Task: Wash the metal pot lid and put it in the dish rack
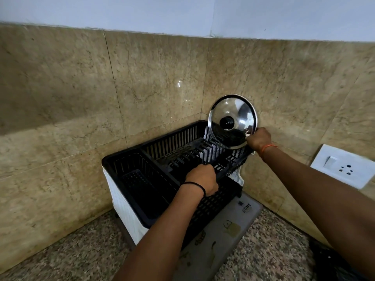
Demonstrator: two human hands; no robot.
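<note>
The shiny metal pot lid, with a black knob in its middle, stands on edge at the far right end of the black dish rack, leaning towards the tiled corner. My right hand grips the lid's lower right rim. My left hand is closed on the rack's near front edge, by the upright plate dividers. The rack has white side panels and a deeper compartment on its left.
The rack stands in a corner of beige tiled walls on a speckled granite counter. A grey printed mat lies under it. A white switch and socket plate is on the right wall. Something dark lies at the bottom right.
</note>
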